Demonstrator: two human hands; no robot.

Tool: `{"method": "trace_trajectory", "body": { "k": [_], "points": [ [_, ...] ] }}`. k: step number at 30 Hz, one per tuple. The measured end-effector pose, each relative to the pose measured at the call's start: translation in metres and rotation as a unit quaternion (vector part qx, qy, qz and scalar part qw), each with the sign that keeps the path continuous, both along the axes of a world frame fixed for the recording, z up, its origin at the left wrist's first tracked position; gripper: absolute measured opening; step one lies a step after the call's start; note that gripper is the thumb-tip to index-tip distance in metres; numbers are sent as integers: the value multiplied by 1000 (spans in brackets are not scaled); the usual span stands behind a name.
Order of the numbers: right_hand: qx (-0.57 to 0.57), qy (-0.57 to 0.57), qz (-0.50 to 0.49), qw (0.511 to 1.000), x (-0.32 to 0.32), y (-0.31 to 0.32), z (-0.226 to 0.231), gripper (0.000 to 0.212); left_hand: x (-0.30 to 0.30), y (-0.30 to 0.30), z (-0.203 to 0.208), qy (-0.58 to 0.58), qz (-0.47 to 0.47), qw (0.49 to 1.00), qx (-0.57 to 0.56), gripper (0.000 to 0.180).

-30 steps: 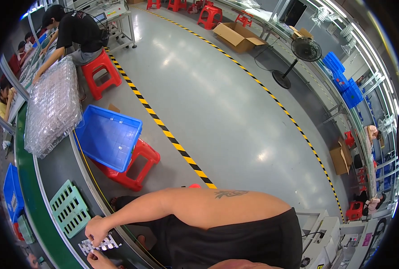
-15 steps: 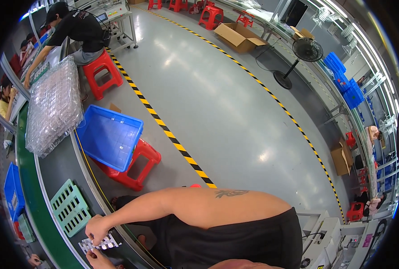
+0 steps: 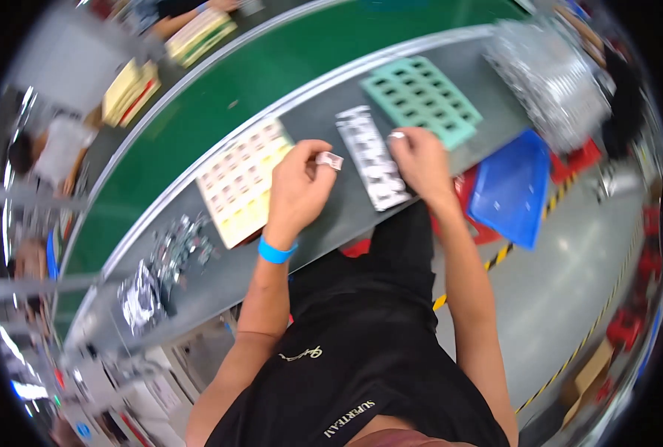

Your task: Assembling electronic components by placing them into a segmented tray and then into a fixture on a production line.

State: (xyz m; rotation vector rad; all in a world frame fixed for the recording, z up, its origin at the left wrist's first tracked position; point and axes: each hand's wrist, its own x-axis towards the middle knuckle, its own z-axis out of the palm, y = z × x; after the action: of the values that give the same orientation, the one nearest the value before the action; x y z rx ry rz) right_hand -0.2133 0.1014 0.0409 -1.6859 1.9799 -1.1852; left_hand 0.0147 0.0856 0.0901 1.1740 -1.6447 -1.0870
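My left hand point(image 3: 300, 182), with a blue wristband, pinches a small pale square part point(image 3: 329, 160) between thumb and fingers. My right hand point(image 3: 422, 165) is closed, with a tiny whitish spot at its fingertips too blurred to name. Between the hands a long white-and-grey slotted strip point(image 3: 372, 158) lies on the dark work surface, its right edge near my right fingers. To the left of my left hand lies a cream tray point(image 3: 231, 235) holding rows of small pinkish squares. A green slotted tray point(image 3: 458, 119) lies beyond my right hand.
Loose small metallic parts point(image 3: 179, 249) and a crumpled silver bag point(image 3: 141, 299) are on the left of the bench. A green belt point(image 3: 197, 141) runs behind. Stacked clear plastic trays point(image 3: 547, 82) and a blue bin point(image 3: 512, 190) stand at the right. People sit across the belt.
My view has swung left from the aisle to the bench. My hands, earlier together at the strip, are now apart, and the left one holds a small square part.
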Motion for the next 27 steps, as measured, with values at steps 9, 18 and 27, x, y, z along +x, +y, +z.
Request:
{"method": "trace_trajectory", "body": {
  "k": [9, 18, 27],
  "points": [
    [-87, 13, 195, 977, 107, -51, 28, 23, 112, -21, -20, -93, 192, 971, -113, 22],
    [-23, 147, 275, 950, 162, -86, 17, 14, 91, -50, -42, -276, 198, 918, -207, 12],
    [45, 172, 265, 948, 167, -95, 26, 12, 91, -53, -41, -366, 178, 887, -218, 12]
  ]
}}
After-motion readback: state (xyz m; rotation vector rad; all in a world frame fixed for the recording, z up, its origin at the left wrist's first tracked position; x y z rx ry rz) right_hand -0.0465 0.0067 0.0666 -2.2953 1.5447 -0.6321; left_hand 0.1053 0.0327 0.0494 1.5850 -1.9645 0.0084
